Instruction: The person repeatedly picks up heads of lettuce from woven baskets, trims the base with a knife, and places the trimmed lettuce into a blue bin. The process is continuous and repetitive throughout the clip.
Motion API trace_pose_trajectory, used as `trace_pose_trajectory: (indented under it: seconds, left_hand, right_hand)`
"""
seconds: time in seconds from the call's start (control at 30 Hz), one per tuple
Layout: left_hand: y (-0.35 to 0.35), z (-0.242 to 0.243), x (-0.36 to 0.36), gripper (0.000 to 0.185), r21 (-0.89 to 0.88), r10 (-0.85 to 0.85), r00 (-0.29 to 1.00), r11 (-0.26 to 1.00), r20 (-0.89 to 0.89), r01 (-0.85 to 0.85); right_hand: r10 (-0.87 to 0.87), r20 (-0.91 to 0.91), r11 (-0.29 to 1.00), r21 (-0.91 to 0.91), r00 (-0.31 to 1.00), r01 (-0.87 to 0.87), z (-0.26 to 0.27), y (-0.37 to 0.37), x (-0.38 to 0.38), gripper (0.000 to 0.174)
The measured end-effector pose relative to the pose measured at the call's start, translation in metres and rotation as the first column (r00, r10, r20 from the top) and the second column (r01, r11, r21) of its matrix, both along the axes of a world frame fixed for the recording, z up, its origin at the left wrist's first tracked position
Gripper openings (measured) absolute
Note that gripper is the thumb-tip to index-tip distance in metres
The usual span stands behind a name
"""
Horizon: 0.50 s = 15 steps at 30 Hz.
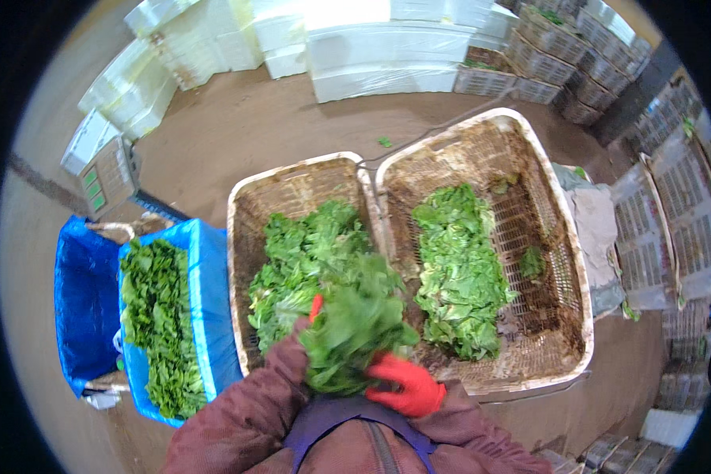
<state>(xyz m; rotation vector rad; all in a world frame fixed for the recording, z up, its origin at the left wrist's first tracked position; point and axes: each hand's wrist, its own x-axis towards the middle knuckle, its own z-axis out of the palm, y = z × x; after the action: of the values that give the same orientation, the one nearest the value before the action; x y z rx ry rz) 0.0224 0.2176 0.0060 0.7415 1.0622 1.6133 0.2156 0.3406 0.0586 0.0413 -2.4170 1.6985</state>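
Note:
A bunch of green leafy vegetable (355,332), blurred, is held before my chest above the near edge of the left crate. My right hand (406,385), in a red glove, lies against its lower right side with the fingers bent. Of my left hand (316,308) only a little red glove shows at the bunch's left edge; the leaves hide the rest. Beneath and beyond, leafy greens (314,237) fill much of the left plastic crate (233,237). Another row of greens (462,272) lies in the right plastic crate (583,284), with a loose leaf (531,262) beside it.
At the left, a blue-lined container (198,284) holds darker greens (160,320), beside another blue-lined container (89,308). White foam boxes (385,59) stand along the far side. Stacked crates (646,225) line the right. A cord (438,127) runs behind the crates.

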Motion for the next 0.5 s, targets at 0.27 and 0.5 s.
trace_pose_trajectory:
  seconds: [0.27, 0.5]
  left_hand:
    - [-0.113, 0.029, -0.069, 0.086, -0.289, -0.147, 0.959, 0.954, -0.243, 0.073]
    - [-0.126, 0.073, -0.022, 0.089, -0.374, -0.092, 0.972, 0.927, -0.216, 0.004]
  right_hand:
    - [-0.077, 0.076, 0.904, 0.425, 0.994, 0.037, 0.080, 0.016, -0.027, 0.054]
    - [0.006, 0.196, 0.572, 0.803, 0.981, -0.164, 0.056, -0.021, -0.072, 0.033]
